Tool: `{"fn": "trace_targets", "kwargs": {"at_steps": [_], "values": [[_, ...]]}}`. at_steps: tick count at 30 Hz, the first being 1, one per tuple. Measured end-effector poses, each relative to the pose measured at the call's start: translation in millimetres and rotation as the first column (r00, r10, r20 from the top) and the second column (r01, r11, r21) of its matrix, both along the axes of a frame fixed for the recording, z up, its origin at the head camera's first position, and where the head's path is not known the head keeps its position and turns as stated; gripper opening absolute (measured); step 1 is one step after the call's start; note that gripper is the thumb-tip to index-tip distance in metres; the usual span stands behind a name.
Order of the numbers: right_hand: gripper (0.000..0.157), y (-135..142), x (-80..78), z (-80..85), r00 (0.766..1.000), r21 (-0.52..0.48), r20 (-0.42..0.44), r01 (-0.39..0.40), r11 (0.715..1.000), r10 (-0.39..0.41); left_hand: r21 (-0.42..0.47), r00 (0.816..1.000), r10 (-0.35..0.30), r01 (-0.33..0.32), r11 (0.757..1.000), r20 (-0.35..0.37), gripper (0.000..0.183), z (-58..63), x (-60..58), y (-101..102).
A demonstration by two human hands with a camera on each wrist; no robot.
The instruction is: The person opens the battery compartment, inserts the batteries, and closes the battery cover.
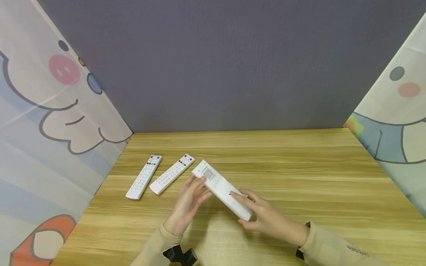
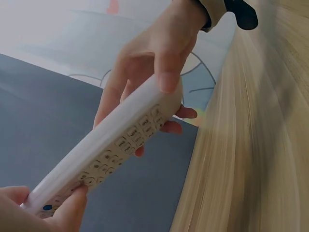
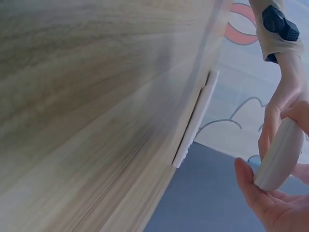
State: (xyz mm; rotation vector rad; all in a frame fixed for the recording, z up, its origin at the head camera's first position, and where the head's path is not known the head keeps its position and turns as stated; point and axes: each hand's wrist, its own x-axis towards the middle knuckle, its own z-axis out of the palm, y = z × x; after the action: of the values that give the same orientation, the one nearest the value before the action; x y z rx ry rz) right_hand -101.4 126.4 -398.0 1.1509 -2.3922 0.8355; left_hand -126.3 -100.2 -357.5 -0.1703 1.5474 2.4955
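Note:
A white remote control [image 1: 221, 189] is held above the table, its back with a printed label turned up in the head view. My left hand [image 1: 189, 204] pinches its far-left end between thumb and fingers. At the other end my right hand [image 1: 266, 214] grips it, a finger lying on the back near a small round mark. From the left wrist view, the keypad side of the remote [image 2: 108, 150] faces down, with a blue button near the left fingers. In the right wrist view the right hand [image 3: 285, 208] supports the remote's end [image 3: 280, 157].
Two more white remotes lie keypad up at the table's left: one remote [image 1: 144, 177] farther left, another remote [image 1: 172, 174] just beside the left hand. The wooden table [image 1: 316, 177] meets a grey panel [image 1: 233, 66] at the back. Cartoon-printed cloths [image 1: 30, 155] hang at both sides.

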Motion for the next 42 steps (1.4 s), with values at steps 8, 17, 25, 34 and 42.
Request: {"fn": "trace_targets", "kwargs": {"at_steps": [8, 17, 25, 34, 42], "values": [[0.074, -1.3, 4.6, 8.0, 0.966, -0.11, 0.258, 0.002, 0.994, 0.027, -0.04, 0.994, 0.004, -0.009, 0.999, -0.112, 0.051, 5.1, 6.0, 2.1], [0.071, -0.7, 8.1, 16.9, 0.826, -0.285, 0.539, -0.006, 0.958, 0.165, -0.126, 0.977, 0.057, -0.085, 0.988, -0.205, 0.048, 8.2, 9.7, 10.4], [0.068, 0.1, 8.5, 21.3, 0.713, -0.416, 0.629, -0.027, 0.909, 0.309, -0.244, 0.961, 0.028, -0.098, 0.965, -0.274, 0.052, 7.7, 11.5, 15.0], [0.068, -3.1, 6.4, 20.3, 0.521, -0.632, 0.651, -0.032, 0.774, 0.553, -0.322, 0.956, -0.084, -0.012, 0.947, -0.282, 0.066, 4.8, 12.0, 16.5], [0.071, -7.1, 6.1, 19.3, 0.446, -0.64, 0.687, -0.002, 0.768, 0.573, -0.332, 0.964, -0.055, -0.036, 0.943, -0.262, 0.067, 3.6, 12.0, 18.8]]}}
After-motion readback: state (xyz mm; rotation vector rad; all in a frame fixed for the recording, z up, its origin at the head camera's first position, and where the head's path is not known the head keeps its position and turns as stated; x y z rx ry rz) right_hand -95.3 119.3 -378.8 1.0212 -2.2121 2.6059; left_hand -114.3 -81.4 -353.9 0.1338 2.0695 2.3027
